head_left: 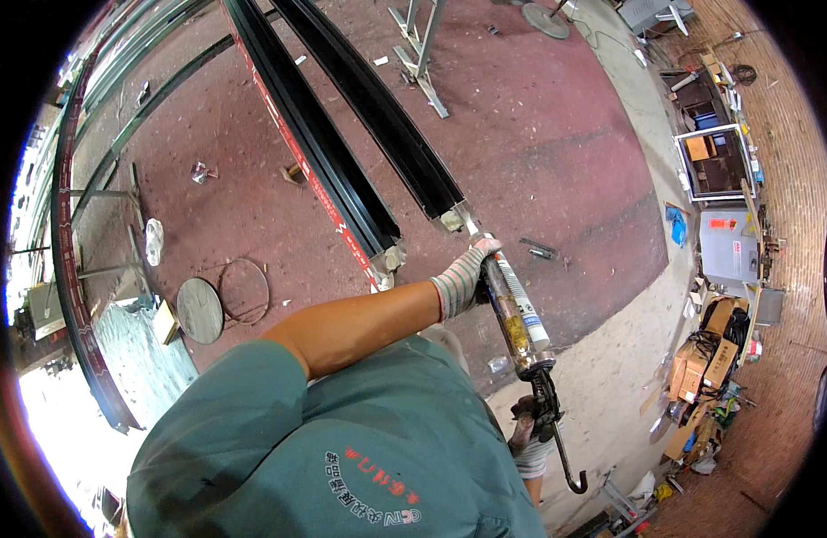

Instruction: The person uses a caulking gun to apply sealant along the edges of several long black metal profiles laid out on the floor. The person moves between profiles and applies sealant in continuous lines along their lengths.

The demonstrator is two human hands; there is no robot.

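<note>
A caulking gun (512,332) with a white sealant cartridge (523,305) slants across the view, its hooked rod pointing back toward me. My left hand (464,276), in a striped glove, is closed around the front of the gun near the nozzle. My right hand (526,438), gloved too, grips the gun's handle at the rear; its fingers are partly hidden. The nozzle tip meets the near end of a black metal profile (386,134), where a pale block fills the cut end. Left of it lies a second black profile (319,143) with red printed tape along its edge.
More long profiles (65,206) curve along the left on metal stands. A round disc (200,310) and a wire ring (244,289) lie on the reddish floor. A grey metal stand (420,67) is beyond the profiles. Cardboard boxes (700,363) and a grey case (729,247) line the right.
</note>
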